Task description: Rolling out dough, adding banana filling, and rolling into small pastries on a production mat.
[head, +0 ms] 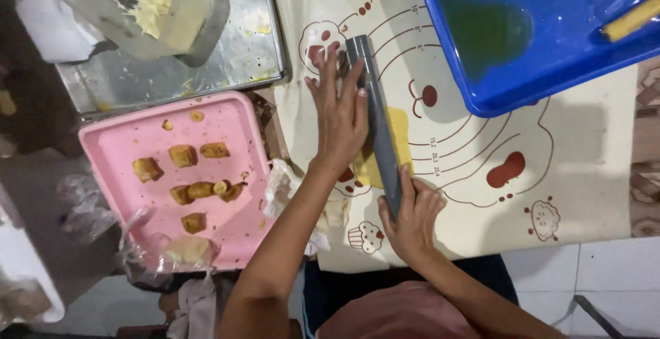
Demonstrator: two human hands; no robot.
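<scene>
Both palms press flat on a long grey plastic pipe used as a rolling pin (377, 119), which lies nearly upright in frame across a cream silicone baking mat printed with brown rings and cartoon figures (481, 194). The left hand (340, 115) sits open, fingers spread, at the pipe's upper half; the right hand (412, 215) sits open at the lower end, toward 6 o'clock. Neither hand closes around the pipe, so it is held only by downward pressure. A flattened yellow dough piece (399, 133) shows under and just right of the pipe. Risks, as judged: the palms ride off-centre, so uneven pressure may skew the pipe or thin the dough on one side; the smooth pipe could slip out from under the open hands. At 1 o'clock a blue plastic tray (550, 50) overlaps the mat and could block the pipe's travel. At 9 o'clock a pink square plastic tray (234, 112) with brown fried pieces (182, 155) sits close to the left elbow, liable to be knocked. A steel baking tray (254, 43) lies at 11 o'clock.
</scene>
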